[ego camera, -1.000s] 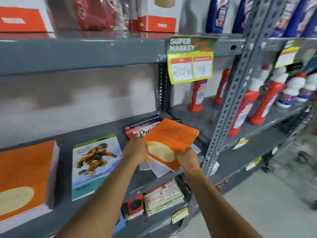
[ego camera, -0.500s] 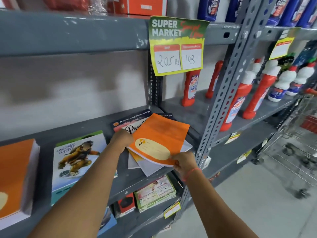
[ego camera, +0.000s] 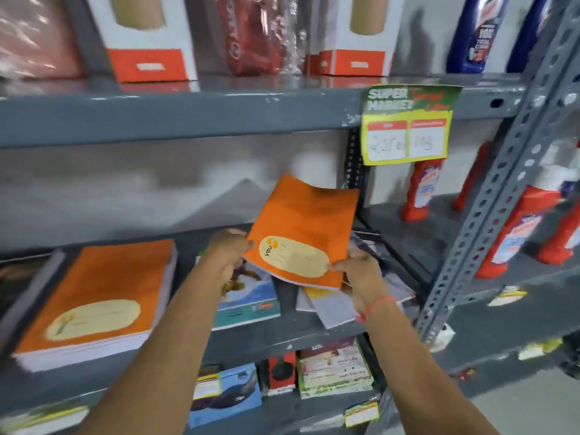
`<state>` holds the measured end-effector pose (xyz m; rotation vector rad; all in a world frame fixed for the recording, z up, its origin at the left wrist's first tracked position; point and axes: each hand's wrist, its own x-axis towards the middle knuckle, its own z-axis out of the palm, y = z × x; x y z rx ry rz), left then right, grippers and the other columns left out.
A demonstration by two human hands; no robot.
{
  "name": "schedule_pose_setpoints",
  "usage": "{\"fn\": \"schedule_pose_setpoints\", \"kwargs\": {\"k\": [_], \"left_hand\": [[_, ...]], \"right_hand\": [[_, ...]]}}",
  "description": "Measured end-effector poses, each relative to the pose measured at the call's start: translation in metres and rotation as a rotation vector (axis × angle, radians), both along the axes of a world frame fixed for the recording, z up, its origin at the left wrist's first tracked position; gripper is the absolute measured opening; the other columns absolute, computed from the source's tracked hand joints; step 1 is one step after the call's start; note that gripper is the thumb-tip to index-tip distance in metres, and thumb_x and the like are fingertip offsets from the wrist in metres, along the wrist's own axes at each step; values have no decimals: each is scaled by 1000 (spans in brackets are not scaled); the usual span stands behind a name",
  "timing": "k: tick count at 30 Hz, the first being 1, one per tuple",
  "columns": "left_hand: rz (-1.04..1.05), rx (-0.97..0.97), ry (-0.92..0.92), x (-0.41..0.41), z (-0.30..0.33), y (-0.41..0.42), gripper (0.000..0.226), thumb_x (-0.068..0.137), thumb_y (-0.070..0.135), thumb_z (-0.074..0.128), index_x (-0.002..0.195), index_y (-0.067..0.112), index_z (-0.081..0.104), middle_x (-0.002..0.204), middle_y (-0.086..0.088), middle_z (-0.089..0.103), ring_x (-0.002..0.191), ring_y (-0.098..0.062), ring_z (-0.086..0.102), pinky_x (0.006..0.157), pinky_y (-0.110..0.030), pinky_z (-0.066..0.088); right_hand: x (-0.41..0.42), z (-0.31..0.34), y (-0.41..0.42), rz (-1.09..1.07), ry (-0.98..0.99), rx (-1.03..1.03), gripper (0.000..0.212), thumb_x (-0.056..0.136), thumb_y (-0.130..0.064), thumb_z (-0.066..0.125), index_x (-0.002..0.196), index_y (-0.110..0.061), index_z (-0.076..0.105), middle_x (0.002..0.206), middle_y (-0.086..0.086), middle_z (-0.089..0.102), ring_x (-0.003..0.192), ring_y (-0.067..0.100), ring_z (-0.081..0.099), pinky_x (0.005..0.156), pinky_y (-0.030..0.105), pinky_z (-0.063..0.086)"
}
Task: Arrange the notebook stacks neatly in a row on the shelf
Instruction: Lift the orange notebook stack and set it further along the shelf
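Observation:
An orange notebook point(ego camera: 309, 227) with a cream label is lifted and tilted above the grey middle shelf point(ego camera: 292, 328). My left hand point(ego camera: 227, 252) grips its left edge and my right hand point(ego camera: 361, 273) pinches its lower right corner. Under it lies a messy pile of notebooks point(ego camera: 329, 306) with white and yellow covers fanned out. To the left a notebook stack with a cartoon cover point(ego camera: 251, 296) lies flat, partly hidden by my left forearm. Further left sits a thick orange notebook stack point(ego camera: 100, 299).
A perforated grey upright point(ego camera: 489, 196) stands right of the pile. Red cleaner bottles point(ego camera: 514, 230) fill the neighbouring shelf. A yellow price tag point(ego camera: 408, 127) hangs from the upper shelf, which holds boxes. More booklets point(ego camera: 332, 368) lie on the lower shelf.
Both hands have lifted the orange notebook off the messy pile and tipped it upward. The camera has swung left and up, bringing the thick orange stack and the upper shelf into view.

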<state>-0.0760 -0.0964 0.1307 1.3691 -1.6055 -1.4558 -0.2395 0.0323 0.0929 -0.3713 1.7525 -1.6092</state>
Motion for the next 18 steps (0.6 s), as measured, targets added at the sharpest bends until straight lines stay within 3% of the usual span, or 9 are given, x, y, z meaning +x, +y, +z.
{"fn": "schedule_pose_setpoints", "kwargs": {"k": [2,4,6,8,10,12,14,16,18], "left_hand": [[80,-17,20,45,7,-8,9,85,-1,55,92,-1,60,68,-8,52,49,-14,43,41,-18,30],[125,-34,49,90,10,-15,17,84,-2,55,73,11,54,52,-1,55,35,-2,48,34,-11,30],[158,-21,109,136,5,-20,14,75,11,69,87,10,62,33,6,54,26,5,45,29,-5,29],[249,29,22,175,-13,-34,49,76,20,69,118,1,55,47,0,61,26,6,48,29,-5,36],[333,23,-35,218,-11,-34,28,85,6,57,112,-3,56,61,-3,47,20,2,43,27,-5,32],[364,7,-87,248,-9,-27,19,84,-2,56,104,0,57,59,-7,34,16,-5,30,26,-6,19],[335,-34,-124,267,-17,-28,27,83,-4,56,110,-9,55,55,-11,33,29,-11,35,30,-12,21],[326,-60,-134,279,-26,-25,33,83,-4,56,112,-20,51,63,-31,46,52,-36,43,45,-22,29],[373,-71,-140,291,-31,-26,30,82,-5,57,108,-20,54,74,-40,53,61,-35,42,56,-30,27]], "right_hand": [[33,11,-20,104,28,-42,20,66,8,65,76,-8,59,75,18,63,63,23,55,54,27,44],[74,20,-38,197,43,-76,16,65,9,63,68,-6,63,70,17,63,56,20,52,45,22,38],[112,25,-53,259,148,-57,4,61,5,63,64,2,63,74,21,65,61,22,52,46,30,41],[141,23,-64,281,214,-30,7,56,-1,63,62,2,62,72,18,61,67,22,53,57,41,47],[171,14,-83,372,210,-26,5,59,-2,63,59,-7,61,74,16,59,71,23,56,64,41,49],[200,7,-93,441,216,1,5,60,-4,65,65,-4,65,79,17,66,76,26,63,72,44,53],[225,1,-98,445,209,53,23,61,-5,68,82,5,69,85,16,70,79,27,66,69,39,52],[241,-3,-99,410,222,92,14,67,-3,69,81,-1,65,90,17,70,81,25,63,67,35,49],[255,-10,-104,409,234,109,14,69,-3,68,78,-9,60,90,17,69,84,23,62,69,34,46]]}}
